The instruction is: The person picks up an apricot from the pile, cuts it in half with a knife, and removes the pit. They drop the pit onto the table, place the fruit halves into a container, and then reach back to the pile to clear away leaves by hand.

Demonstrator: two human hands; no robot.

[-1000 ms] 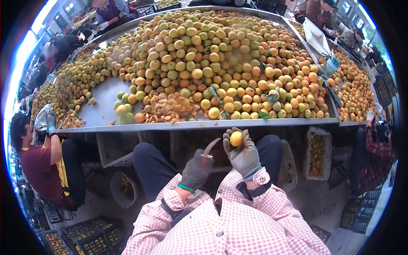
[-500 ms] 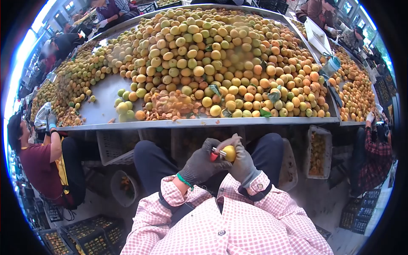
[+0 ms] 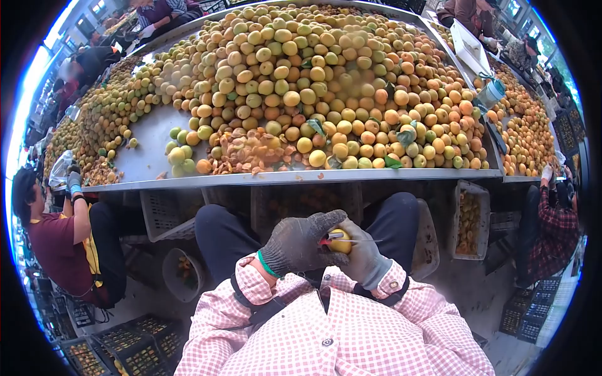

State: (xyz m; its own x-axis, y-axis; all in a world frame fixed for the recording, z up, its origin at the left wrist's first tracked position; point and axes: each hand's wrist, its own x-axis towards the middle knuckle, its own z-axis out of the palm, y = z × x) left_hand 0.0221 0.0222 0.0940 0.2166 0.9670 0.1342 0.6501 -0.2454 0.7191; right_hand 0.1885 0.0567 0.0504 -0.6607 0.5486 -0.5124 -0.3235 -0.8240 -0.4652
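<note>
My left hand [image 3: 302,243], in a dark knit glove with a green cuff edge, is closed around a small red-handled knife [image 3: 325,240]. Its thin metal blade lies across a yellow apricot [image 3: 340,244] and sticks out past my right fingers. My right hand [image 3: 365,255], in a grey glove, is wrapped around that apricot. Both hands meet above my lap, just in front of the table edge. Part of the knife handle is hidden by my left fingers. Whether the blade is cutting into the flesh I cannot tell.
A big pile of apricots [image 3: 276,81] covers the metal table [image 3: 157,141], with cut pieces [image 3: 248,150] near its front edge. Crates [image 3: 166,216] and a white bucket [image 3: 182,276] stand below. Co-workers sit at left [image 3: 59,232] and right [image 3: 552,219].
My left hand has rolled over the top of the apricot, hiding more of the red handle. The blade now shows reaching to the right. Both hands have dropped slightly.
</note>
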